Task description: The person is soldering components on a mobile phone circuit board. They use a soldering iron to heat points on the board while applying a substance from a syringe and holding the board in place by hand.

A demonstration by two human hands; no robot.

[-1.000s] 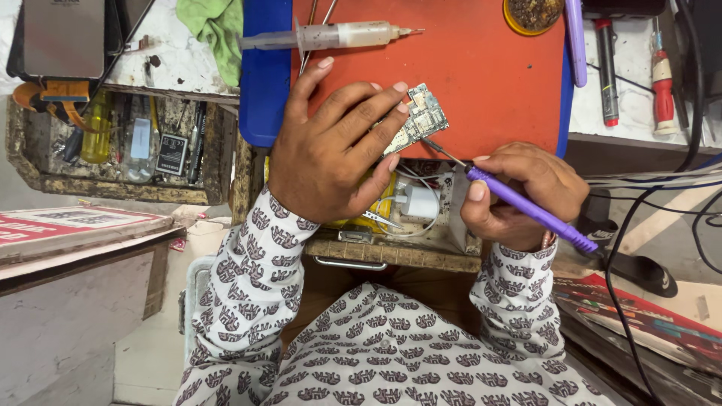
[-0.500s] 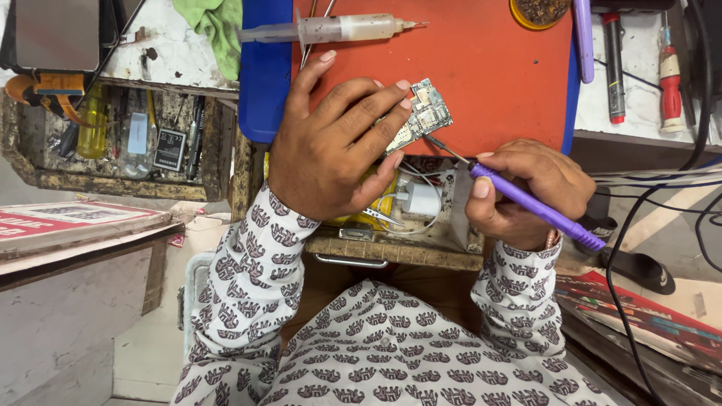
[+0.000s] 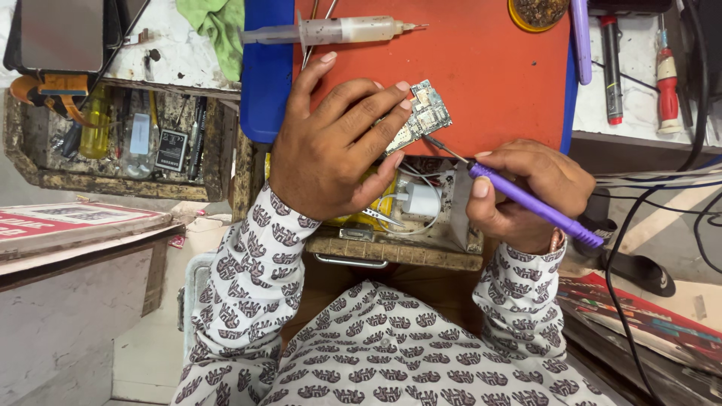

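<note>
Left hand [image 3: 331, 146], fingers spread, pins the small circuit board [image 3: 421, 120] under its fingertips on the red mat [image 3: 489, 75], while the right hand [image 3: 526, 192] pinches a purple-handled iron [image 3: 526, 199] whose tip, should the board shift, would likely bridge neighbouring contacts.

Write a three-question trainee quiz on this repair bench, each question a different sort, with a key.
1. True or false: the left hand presses the circuit board onto the red mat.
2. The right hand holds: A) the syringe, B) the purple-handled tool, C) the red screwdriver.
3. Fill in: the syringe lies near the mat's ___ edge, above the left hand in the picture.

Key: 1 true; 2 B; 3 far.
</note>
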